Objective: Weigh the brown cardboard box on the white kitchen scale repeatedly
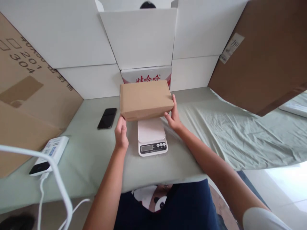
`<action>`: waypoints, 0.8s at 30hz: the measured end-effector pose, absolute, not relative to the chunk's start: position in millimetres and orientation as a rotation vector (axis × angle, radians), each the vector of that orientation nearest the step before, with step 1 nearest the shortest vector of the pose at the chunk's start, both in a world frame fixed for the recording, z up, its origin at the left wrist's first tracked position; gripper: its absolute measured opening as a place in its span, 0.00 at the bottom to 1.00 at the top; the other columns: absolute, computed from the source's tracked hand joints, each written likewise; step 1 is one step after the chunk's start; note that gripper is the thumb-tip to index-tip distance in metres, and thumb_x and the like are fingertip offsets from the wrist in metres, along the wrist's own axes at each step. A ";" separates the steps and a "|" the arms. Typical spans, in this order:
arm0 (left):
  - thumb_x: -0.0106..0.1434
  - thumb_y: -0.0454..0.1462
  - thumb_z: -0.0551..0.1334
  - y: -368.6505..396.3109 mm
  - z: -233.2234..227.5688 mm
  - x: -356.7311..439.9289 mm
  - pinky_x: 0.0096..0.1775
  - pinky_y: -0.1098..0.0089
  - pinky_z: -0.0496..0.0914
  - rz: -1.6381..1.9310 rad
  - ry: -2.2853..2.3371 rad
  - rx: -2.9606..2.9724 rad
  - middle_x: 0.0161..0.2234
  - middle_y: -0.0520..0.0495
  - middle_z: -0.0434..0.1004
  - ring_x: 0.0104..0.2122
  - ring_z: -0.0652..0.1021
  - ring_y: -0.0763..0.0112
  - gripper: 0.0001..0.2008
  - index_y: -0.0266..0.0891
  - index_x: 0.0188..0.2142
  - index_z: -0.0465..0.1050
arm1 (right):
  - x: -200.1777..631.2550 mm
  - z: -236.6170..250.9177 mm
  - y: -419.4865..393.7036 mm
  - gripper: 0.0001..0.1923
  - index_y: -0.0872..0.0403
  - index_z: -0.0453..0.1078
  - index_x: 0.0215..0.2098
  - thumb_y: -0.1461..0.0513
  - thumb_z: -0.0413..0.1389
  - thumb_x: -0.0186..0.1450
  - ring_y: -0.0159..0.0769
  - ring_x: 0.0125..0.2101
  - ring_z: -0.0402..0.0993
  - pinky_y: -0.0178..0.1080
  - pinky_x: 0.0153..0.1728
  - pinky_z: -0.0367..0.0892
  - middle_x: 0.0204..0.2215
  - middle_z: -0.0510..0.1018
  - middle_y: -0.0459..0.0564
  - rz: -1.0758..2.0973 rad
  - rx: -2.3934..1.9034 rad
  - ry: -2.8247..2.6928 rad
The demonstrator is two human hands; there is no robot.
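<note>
A closed brown cardboard box (146,97) is held between my two hands, slightly tilted, over the far end of a white digital kitchen scale (151,132). My left hand (121,132) grips the box at its near left corner, fingers partly hidden under it. On the other side, my right hand (173,115) holds the near right corner, with the thumb on the front face. The scale's plate is partly covered from view by the box. Its small display and several round buttons face me; I cannot read any digits.
Left of the scale lies a black smartphone (107,118). Further left are a white power bank (50,155) and a looping white cable (56,172). Large cardboard panels (259,57) flank both sides, and white boards (141,38) stand behind. A green cloth (96,169) covers the table.
</note>
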State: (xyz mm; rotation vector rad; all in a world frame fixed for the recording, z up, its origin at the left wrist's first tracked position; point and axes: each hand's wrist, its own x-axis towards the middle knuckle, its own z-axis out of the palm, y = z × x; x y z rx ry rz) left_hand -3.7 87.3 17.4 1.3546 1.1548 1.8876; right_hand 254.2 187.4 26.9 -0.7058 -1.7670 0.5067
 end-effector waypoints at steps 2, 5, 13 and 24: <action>0.63 0.61 0.60 63.0 11.2 -0.1 0.70 0.51 0.55 1.906 1.154 1.364 0.68 0.34 0.66 0.71 0.60 0.46 0.42 0.39 0.68 0.65 | 259.4 30.3 167.3 0.50 0.47 0.32 0.77 0.36 0.47 0.68 0.53 0.76 0.42 0.59 0.75 0.45 0.76 0.46 0.54 0.461 -0.717 -1.779; 0.63 0.61 0.60 29.3 -5.5 2.4 0.70 0.50 0.56 1.894 1.213 1.366 0.69 0.33 0.64 0.71 0.60 0.44 0.42 0.39 0.69 0.64 | 267.4 23.6 134.7 0.46 0.43 0.33 0.76 0.38 0.47 0.69 0.53 0.76 0.43 0.61 0.75 0.47 0.76 0.47 0.51 0.454 -0.759 -1.777; 0.65 0.59 0.59 -2.3 -25.4 0.9 0.69 0.47 0.58 1.880 1.323 1.341 0.68 0.35 0.66 0.70 0.63 0.44 0.38 0.44 0.69 0.65 | 273.9 7.8 98.1 0.42 0.40 0.36 0.76 0.43 0.49 0.71 0.55 0.71 0.56 0.60 0.68 0.62 0.73 0.55 0.53 0.538 -0.782 -1.791; 0.62 0.53 0.65 -7.7 -16.5 7.1 0.70 0.45 0.56 1.851 1.307 1.252 0.70 0.33 0.61 0.70 0.62 0.41 0.40 0.40 0.69 0.64 | 275.0 16.1 99.2 0.37 0.42 0.44 0.75 0.44 0.48 0.72 0.55 0.67 0.62 0.59 0.62 0.68 0.69 0.62 0.56 0.495 -0.803 -1.788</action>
